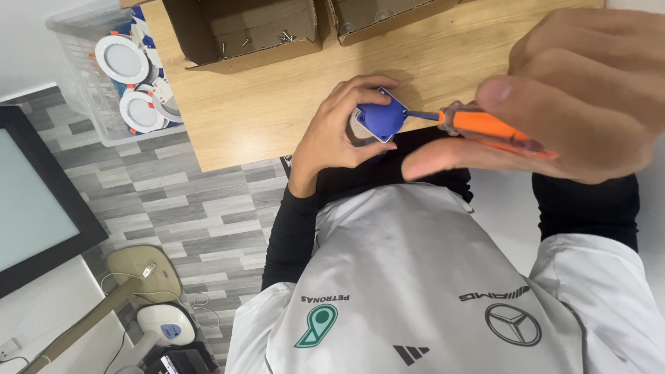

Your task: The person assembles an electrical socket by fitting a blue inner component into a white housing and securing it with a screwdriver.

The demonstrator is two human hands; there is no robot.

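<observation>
You had your left hand [337,131] wrapped around the blue block [379,119] at the tabletop [277,104] edge, bracing it, while your right hand [554,97] pinched the orange screwdriver [485,128], tip on the block.

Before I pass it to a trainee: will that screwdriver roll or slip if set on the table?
The screwdriver probably rolls: its orange handle looks round. Glossy plastic may feel slippery. The thin shaft looks stiff, and it seems light, pinched in the right hand.
</observation>
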